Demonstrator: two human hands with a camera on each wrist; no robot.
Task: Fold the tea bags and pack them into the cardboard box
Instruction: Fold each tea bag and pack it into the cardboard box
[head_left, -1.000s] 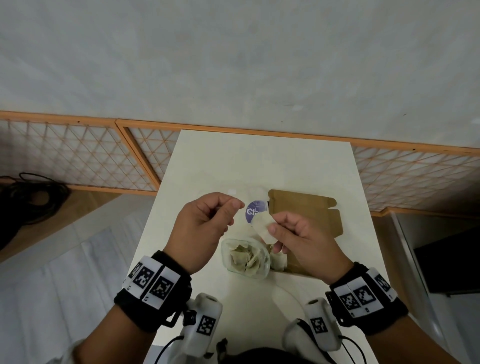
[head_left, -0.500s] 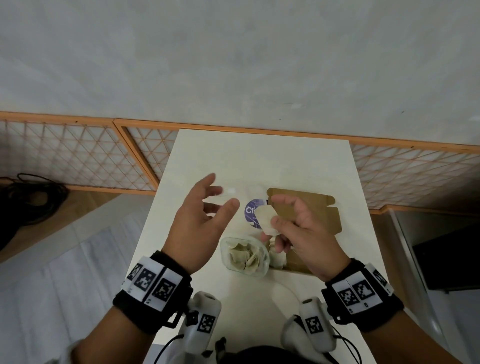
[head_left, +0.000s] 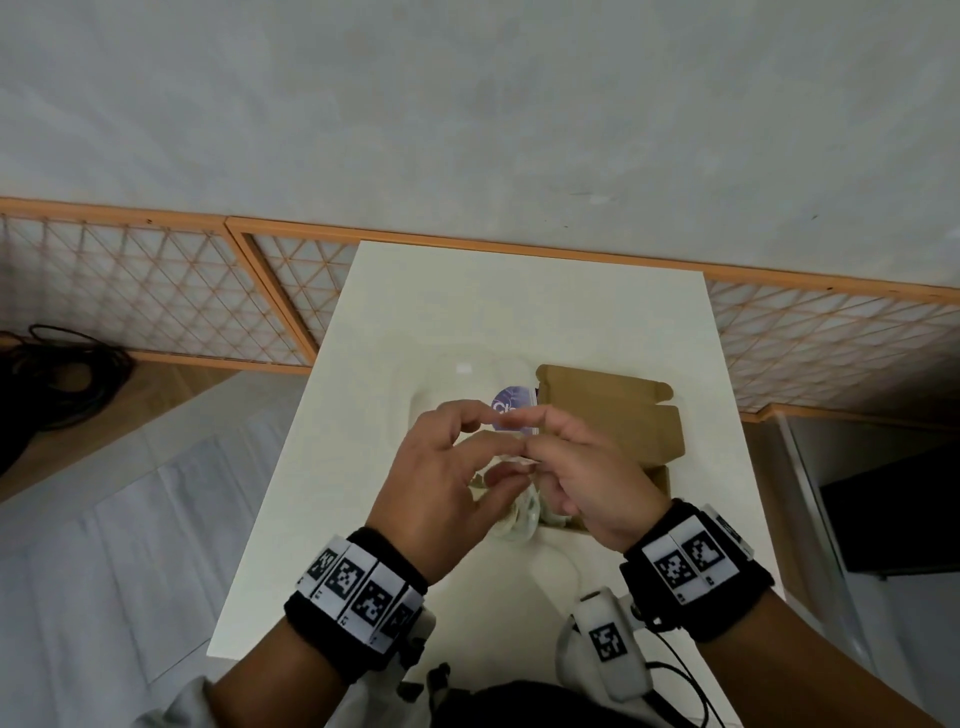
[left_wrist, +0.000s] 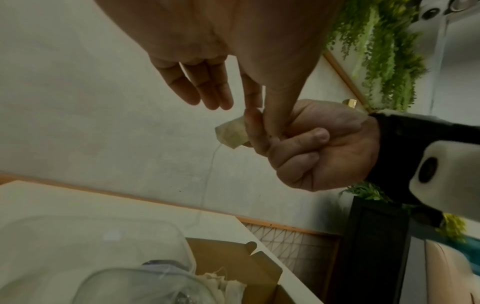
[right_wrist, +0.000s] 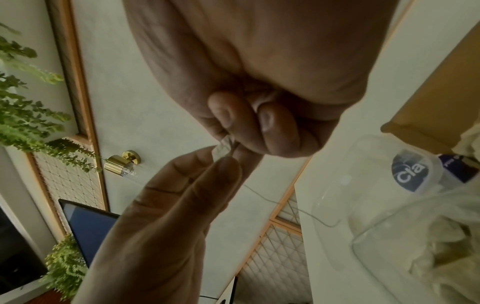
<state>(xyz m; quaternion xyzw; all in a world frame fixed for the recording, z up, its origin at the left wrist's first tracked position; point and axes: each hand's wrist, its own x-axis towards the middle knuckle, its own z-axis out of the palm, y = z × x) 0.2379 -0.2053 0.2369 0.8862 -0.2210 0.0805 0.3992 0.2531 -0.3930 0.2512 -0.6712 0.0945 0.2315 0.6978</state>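
A small pale tea bag (left_wrist: 230, 134) is held in the air between both hands, with its thin string (left_wrist: 210, 172) hanging down. My right hand (head_left: 530, 434) pinches it with curled fingers. My left hand (head_left: 501, 431) pinches its other end (right_wrist: 222, 149) between thumb and forefinger, the other fingers (left_wrist: 202, 88) straight. In the head view the hands hide the bag. They hover over a clear plastic container (head_left: 514, 525) holding several tea bags (right_wrist: 446, 242). Just right of it the open cardboard box (head_left: 613, 410) holds folded tea bags (left_wrist: 223, 286).
The container's clear lid with a purple label (head_left: 511, 408) lies behind the hands, beside the box flap. A small white scrap (head_left: 462, 369) lies on the narrow white table (head_left: 519, 312). A lattice screen lines the wall, and black cables (head_left: 62, 374) lie on the floor at left.
My left hand, open and apart half a second ago, has moved right and now pinches the tea bag that the right hand holds. Both hands have drawn together over the container.
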